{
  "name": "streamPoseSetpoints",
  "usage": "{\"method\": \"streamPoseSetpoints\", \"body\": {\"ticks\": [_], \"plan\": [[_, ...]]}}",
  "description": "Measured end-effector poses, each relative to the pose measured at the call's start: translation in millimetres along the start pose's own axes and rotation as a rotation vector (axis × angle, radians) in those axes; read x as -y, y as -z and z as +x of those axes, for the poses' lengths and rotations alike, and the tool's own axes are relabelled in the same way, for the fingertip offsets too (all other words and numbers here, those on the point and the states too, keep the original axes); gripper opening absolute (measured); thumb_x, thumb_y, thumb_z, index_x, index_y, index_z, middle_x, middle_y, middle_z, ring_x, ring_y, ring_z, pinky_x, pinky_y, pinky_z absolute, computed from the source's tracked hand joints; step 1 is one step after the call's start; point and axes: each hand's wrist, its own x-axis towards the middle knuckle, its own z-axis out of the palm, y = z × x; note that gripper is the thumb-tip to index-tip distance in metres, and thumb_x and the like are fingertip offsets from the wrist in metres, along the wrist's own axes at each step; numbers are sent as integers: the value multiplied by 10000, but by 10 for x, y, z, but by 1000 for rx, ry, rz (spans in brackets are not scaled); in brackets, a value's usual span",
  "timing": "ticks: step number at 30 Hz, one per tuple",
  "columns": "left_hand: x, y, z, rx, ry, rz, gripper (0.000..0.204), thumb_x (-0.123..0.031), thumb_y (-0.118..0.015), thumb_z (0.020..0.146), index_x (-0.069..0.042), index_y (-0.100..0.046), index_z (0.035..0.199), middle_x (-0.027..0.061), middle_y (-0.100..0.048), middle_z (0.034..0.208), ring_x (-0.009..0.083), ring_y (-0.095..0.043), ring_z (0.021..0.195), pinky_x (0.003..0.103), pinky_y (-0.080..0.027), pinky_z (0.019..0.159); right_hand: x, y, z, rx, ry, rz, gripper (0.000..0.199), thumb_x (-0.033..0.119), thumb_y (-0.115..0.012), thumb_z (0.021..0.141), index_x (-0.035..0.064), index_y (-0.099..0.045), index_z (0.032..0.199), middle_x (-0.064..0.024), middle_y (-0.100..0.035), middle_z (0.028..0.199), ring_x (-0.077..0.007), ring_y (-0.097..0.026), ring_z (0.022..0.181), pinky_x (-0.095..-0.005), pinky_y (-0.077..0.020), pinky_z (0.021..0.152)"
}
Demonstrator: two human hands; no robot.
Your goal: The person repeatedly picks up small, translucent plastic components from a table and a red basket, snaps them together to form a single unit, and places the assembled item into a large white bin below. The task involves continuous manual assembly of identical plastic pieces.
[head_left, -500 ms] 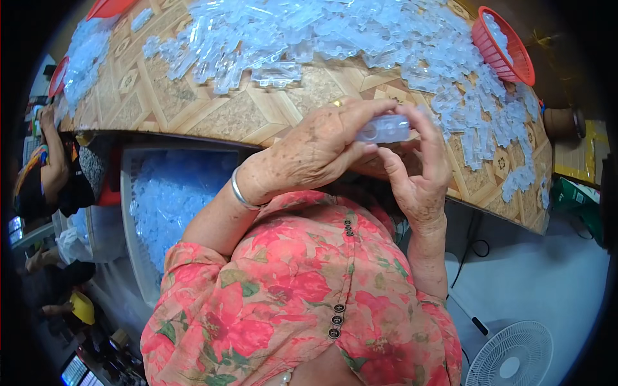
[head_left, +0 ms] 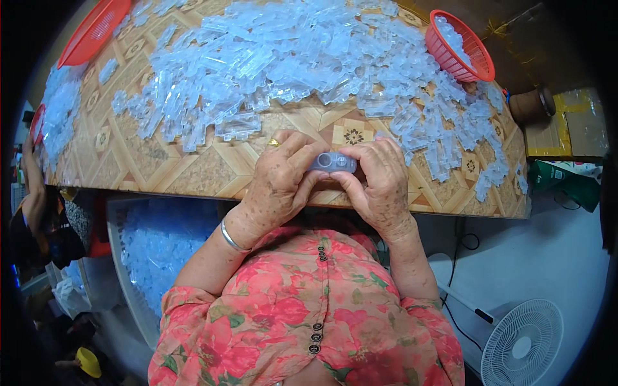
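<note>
Fingers of the left hand [head_left: 280, 170] and right hand [head_left: 385, 183] are pinched on opposite ends of a translucent oblong plastic piece [head_left: 333, 162] over the brown wood-patterned table [head_left: 222, 162]; the right fingers, looser a moment ago, have been closed in, so both ends seem steadied.

I see two hands over the table [head_left: 322, 114], close to its near edge. The left hand [head_left: 281, 170] pinches one end of a clear piece [head_left: 335, 163] with a round mark on top, and the right hand [head_left: 381, 180] holds its other end, thumb tips close together. From where I watch, a heap [head_left: 277, 51] of similar pieces spreads across the table's middle and far side. A basket [head_left: 444, 59] holding pieces stands at the table's far right; a co-worker's arm [head_left: 31, 170] reaches toward its left end. Off its near edge, I see a bin [head_left: 118, 241] of pieces at left and a fan [head_left: 523, 347] at right.
</note>
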Motion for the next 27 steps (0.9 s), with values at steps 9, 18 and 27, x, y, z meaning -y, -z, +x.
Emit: {"method": "streamPoseSetpoints", "body": {"ticks": [9,18,27], "plan": [[-4,9,-16,-7,14,-1,391,-57,-748,775,-24,-627,1146,142,-603,961,355,-566,863,439,-451,790,-319,358,337,-12,-77,27,336,137,-719,839,57,-663,1160,-142,-668,1088,-323,-619,1039,-435,-468,942],[-27,-7,-24,-41,26,-82,562,-50,-761,753,-32,-596,1290,137,-628,993,333,-560,879,421,-457,807,-1654,469,863,61,-120,-519,212,86,-674,864,87,-719,1071,-120,-666,1049,-322,-637,1030,-434,-500,909],[4,-18,-49,-44,23,-44,571,-47,-775,731,-34,-602,1275,147,-651,991,344,-586,899,420,-468,807,-1320,643,576,-61,-321,-156,205,142,-590,950,43,-719,1075,-135,-694,939,-256,-679,852,-360,-526,794]]}}
